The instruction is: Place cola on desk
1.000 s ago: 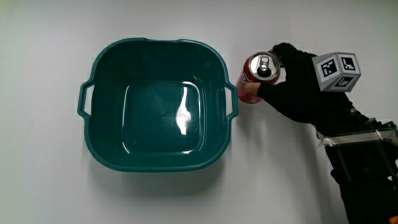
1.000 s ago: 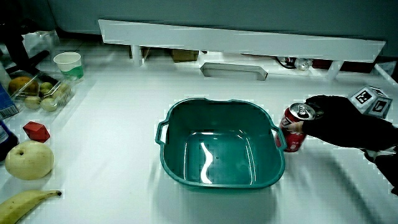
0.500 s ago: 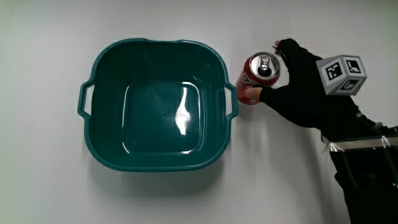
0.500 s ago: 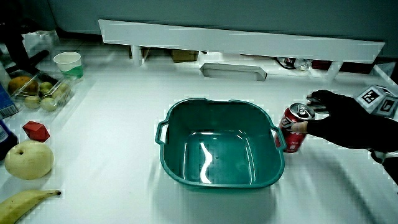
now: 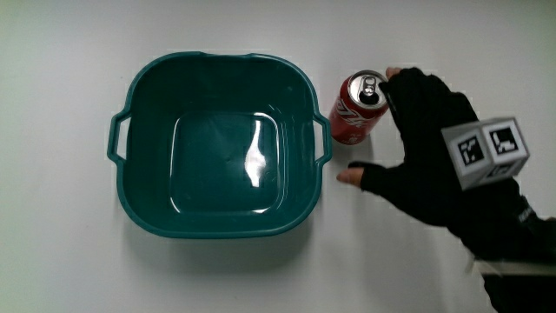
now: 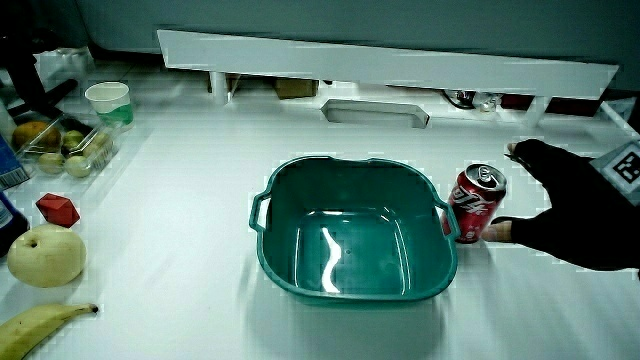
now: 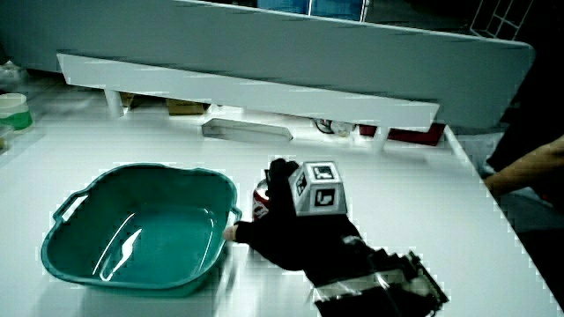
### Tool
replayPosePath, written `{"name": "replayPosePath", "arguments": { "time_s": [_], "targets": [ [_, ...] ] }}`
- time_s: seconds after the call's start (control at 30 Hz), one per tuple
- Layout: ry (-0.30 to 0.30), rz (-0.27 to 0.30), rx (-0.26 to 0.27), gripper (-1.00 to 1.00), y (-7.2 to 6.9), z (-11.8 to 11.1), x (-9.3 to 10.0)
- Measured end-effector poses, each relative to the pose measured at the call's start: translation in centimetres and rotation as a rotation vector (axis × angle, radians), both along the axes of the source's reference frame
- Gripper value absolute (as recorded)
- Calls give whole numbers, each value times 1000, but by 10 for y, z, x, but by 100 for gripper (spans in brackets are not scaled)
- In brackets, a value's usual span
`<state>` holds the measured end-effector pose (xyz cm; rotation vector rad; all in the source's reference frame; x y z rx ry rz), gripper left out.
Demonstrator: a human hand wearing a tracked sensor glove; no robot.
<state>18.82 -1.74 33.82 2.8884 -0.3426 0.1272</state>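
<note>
A red cola can (image 5: 358, 108) stands upright on the white table beside the teal basin's handle (image 5: 323, 142); in a side view the can (image 6: 476, 202) shows the same way, and in a side view only a sliver of the can (image 7: 262, 202) shows past the glove. The gloved hand (image 5: 408, 139) sits beside the can with fingers spread and apart from it, thumb nearer the person than the can. The hand (image 6: 560, 205) holds nothing. The patterned cube (image 5: 483, 151) rides on its back.
The teal basin (image 5: 135, 196) holds nothing. In a side view a pear (image 6: 45, 256), a banana (image 6: 45, 327), a red cube (image 6: 58, 211), a fruit tray (image 6: 62, 141) and a cup (image 6: 110, 103) lie at the table's edge. A low white partition (image 6: 390, 62) borders the table.
The hand let go of the cola can, spread its fingers and drew back toward the person. The can stays standing beside the basin.
</note>
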Motion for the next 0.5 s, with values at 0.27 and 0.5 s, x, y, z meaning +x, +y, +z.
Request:
{"name": "replayPosePath", "arguments": {
  "time_s": [0.27, 0.5],
  "targets": [
    [-15, -94, 30, -100, 41, -32, -18],
    [44, -194, 41, -100, 73, -34, -20]
  ]
}}
